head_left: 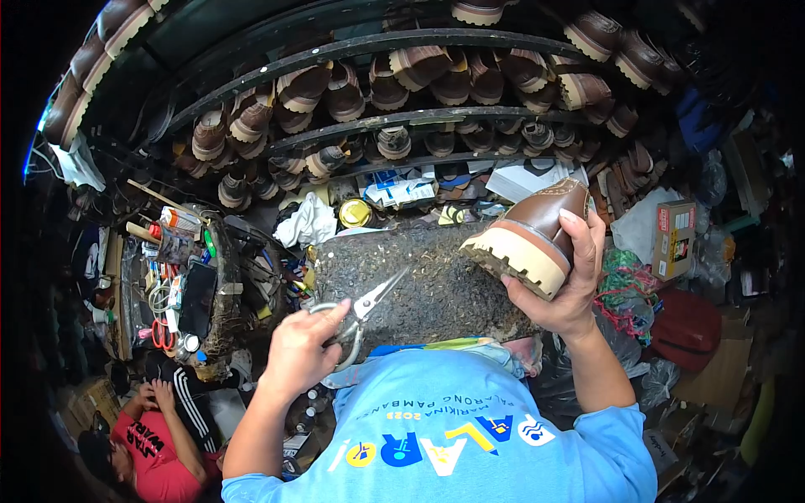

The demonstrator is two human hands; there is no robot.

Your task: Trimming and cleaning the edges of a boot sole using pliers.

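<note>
A pair of scissors (375, 298) with grey handles is gripped in my left hand (306, 348), its blades slightly apart and pointing up and to the right over the workbench. On the other side, my right hand (574, 289) holds up a brown leather shoe (541, 218) with a thick cream lugged sole. The thumb lies along the shoe's side and fingers reach under the sole. Scissors and shoe are well apart. Below both stands the dark, rough-topped workbench (419, 281).
Shelves (402, 126) packed with brown shoes run across the back. At left, a tray (214, 323) holds tools, a phone and red-handled scissors (163, 334). A yellow tin (355, 213) and white cloth (307, 221) lie behind the bench. Another person (159, 440) in red sits at lower left.
</note>
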